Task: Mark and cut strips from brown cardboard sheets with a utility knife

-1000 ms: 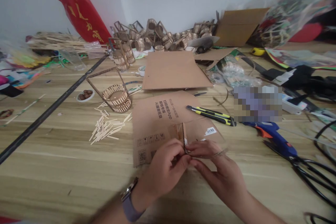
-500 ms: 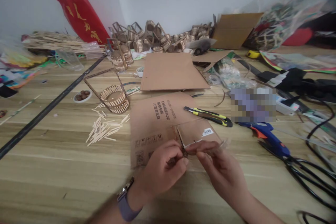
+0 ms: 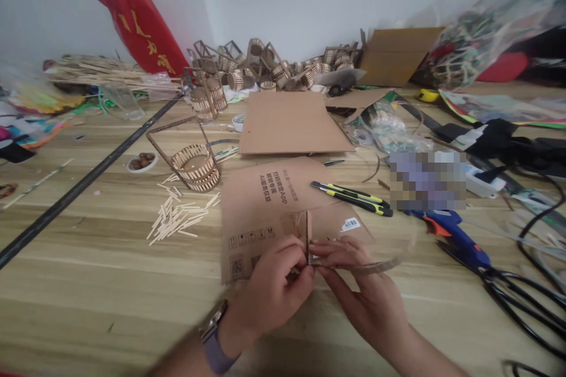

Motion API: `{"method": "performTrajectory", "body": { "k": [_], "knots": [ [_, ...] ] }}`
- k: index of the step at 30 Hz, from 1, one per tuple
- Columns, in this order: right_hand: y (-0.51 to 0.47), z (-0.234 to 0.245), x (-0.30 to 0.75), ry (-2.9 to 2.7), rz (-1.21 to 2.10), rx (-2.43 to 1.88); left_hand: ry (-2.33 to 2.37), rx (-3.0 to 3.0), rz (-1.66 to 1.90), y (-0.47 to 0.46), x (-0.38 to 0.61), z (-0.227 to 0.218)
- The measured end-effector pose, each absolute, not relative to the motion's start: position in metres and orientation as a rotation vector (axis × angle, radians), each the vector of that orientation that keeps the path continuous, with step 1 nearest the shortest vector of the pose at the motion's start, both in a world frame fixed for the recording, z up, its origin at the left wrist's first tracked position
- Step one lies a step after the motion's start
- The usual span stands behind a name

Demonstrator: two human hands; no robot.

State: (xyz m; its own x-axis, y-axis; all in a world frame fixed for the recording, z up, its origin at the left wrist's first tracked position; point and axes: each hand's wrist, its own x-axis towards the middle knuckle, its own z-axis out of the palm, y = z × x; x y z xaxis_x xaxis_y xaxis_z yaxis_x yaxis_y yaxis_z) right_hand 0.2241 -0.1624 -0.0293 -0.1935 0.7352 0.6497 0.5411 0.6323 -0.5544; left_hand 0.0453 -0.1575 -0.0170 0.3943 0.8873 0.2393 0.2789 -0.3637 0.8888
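My left hand [image 3: 280,274], with a watch on its wrist, is closed on a small piece of cardboard [image 3: 309,227] seen nearly edge-on. Between the fingertips of my right hand [image 3: 360,280] is a thin brown strip [image 3: 380,267], whose free end curves out to the right. The strip's other end meets the cardboard piece's lower edge, partly hidden by my fingers. Both hands work just above a printed cardboard sheet [image 3: 252,212]. Two yellow-and-black utility knives [image 3: 354,197] lie on that sheet near its right edge.
A small stick bucket [image 3: 194,168] with a tall handle stands left, beside loose short sticks [image 3: 174,221] and a bowl of brown balls [image 3: 142,161]. A blue glue gun [image 3: 460,235] lies right, near black cables. Another cardboard sheet [image 3: 294,123] and several small buckets [image 3: 265,65] lie behind.
The cardboard piece has turned from showing more of its face to nearly edge-on. The strip now extends farther right past my right hand. Both hands stay close together.
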Motion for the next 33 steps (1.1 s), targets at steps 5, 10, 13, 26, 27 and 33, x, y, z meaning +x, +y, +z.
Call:
{"method": "performTrajectory", "body": {
  "k": [5,10,13,26,27,33],
  "knots": [
    [-0.163,-0.023,0.225,-1.752,0.463,-1.073,0.947,1.847,0.984,-0.156,0.044,-0.016],
    [-0.166,-0.024,0.225,-1.780,0.427,-1.052,1.016,1.741,0.923,-0.155,0.044,-0.019],
    [-0.168,-0.024,0.224,-1.812,0.389,-1.047,1.047,1.741,0.925,-0.156,0.044,-0.019],
    [-0.167,-0.025,0.226,-1.699,0.511,-1.077,0.894,1.872,1.028,-0.160,0.047,-0.017],
    [-0.168,-0.025,0.226,-1.703,0.506,-1.065,0.898,1.855,1.037,-0.160,0.047,-0.017],
    [-0.175,-0.026,0.221,-1.773,0.437,-0.980,0.987,1.758,1.059,-0.159,0.047,-0.017]
  ]
}}
